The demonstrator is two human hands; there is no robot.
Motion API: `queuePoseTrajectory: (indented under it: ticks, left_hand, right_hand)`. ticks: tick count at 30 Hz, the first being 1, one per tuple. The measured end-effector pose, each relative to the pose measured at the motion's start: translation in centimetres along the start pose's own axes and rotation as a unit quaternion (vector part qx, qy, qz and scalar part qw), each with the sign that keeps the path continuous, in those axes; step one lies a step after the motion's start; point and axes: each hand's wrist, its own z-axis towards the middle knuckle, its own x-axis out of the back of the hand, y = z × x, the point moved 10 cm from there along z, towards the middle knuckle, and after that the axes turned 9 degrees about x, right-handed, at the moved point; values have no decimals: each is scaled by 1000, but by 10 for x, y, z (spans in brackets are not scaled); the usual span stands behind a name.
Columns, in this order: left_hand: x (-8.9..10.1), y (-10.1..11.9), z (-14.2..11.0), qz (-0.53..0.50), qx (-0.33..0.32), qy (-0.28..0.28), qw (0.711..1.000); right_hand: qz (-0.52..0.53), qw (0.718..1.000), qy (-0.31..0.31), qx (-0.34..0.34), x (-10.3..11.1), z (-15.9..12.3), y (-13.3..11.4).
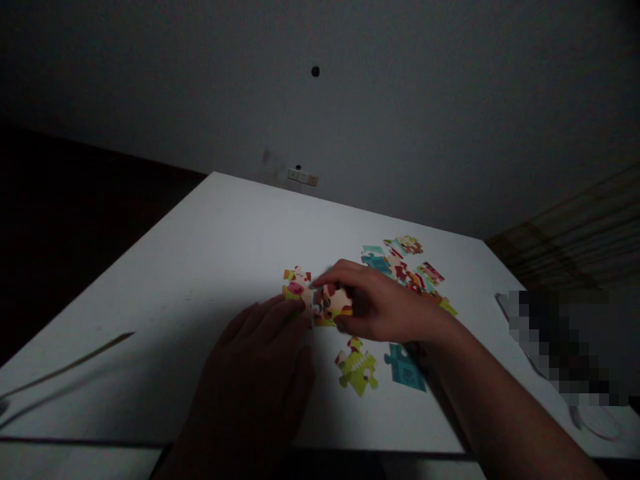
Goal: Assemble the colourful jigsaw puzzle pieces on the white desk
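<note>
My left hand (260,360) lies with its fingers stretched out on the table, the fingertips over the lower part of a colourful puzzle piece (296,288) with a pink snout on it. Just to its right, my right hand (380,303) grips another puzzle piece (330,308) between thumb and fingers. The two pieces lie side by side, but whether they interlock is hard to tell in the dim light. Nearer to me are a yellow-green puzzle piece (358,367) and a teal puzzle piece (406,367), both lying flat.
Beyond my right hand several loose puzzle pieces (413,277) lie in a heap on the white table (225,233). A thin stick-like object (70,367) lies at the left. At the right edge is a blurred-out object (565,347). A wall with sockets (303,177) stands behind.
</note>
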Motion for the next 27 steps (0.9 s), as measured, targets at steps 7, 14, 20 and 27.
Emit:
queuePoseTrajectory:
  ticks: [7, 14, 20, 27]
  left_hand:
    - [0, -2, -1, 11, 6, 17, 1000]
    - [1, -2, 0, 12, 8, 15, 1000]
    - [0, -3, -1, 19, 14, 22, 999]
    - [-3, -5, -1, 32, 27, 26, 999]
  right_hand:
    - [-24, 999, 8, -35, 10, -8, 14]
    - [-43, 999, 17, -22, 8, -2, 11]
    - [21, 995, 74, -67, 5, -2, 17]
    - [-14, 995, 90, -36, -2, 8, 15]
